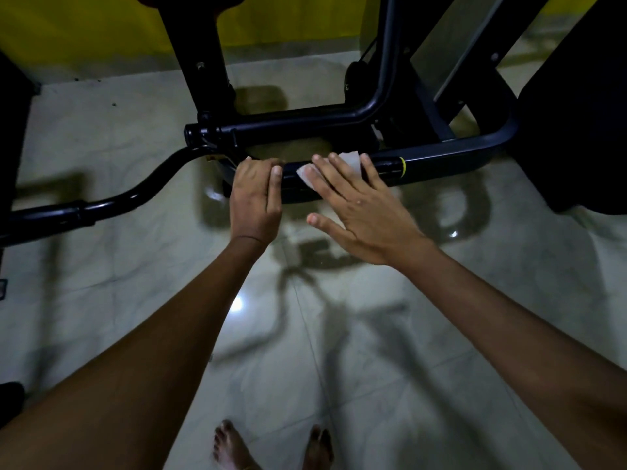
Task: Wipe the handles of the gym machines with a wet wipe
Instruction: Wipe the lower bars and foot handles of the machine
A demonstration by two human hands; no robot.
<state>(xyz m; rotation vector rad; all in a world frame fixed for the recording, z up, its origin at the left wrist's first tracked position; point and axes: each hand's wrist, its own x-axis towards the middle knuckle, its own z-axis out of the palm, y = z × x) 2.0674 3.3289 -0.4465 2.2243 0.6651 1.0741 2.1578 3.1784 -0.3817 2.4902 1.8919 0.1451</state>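
Glossy pale floor tiles (pixel 339 351) spread beneath you, reflecting a small spot of light and soft, blurred shadows, with a yellow wall (pixel 84 22) running along the far edge. Rising from the floor is a gym machine built of smooth, dark, rounded metal tubing (pixel 305 122) that bends in curved corners.

At the centre, a thick horizontal handle bar (pixel 441 162) crosses in front of you, matte and dark, ringed by a thin yellow band (pixel 402 166) toward its right. To the left, a glossy black curved bar (pixel 135 195) sweeps down and away to the frame's left edge.

Your left hand (pixel 254 198) rests on the handle bar, its fingers curled over the top and the thumb lying along the near side, so its grip is wrapped round the bar. Just beside it, your right hand (pixel 353 201) lies flat with fingers straight and spread, pressing a small white wet wipe (pixel 349 161) against the same bar; corners of the wipe peek out above and left of the fingers. A narrow gap separates the two hands.

Open floor lies between you and the machine. Your bare feet (pixel 234 449) stand on the tiles at the bottom edge. Dark bulky shapes close in on the far left and far right, too dim to identify.
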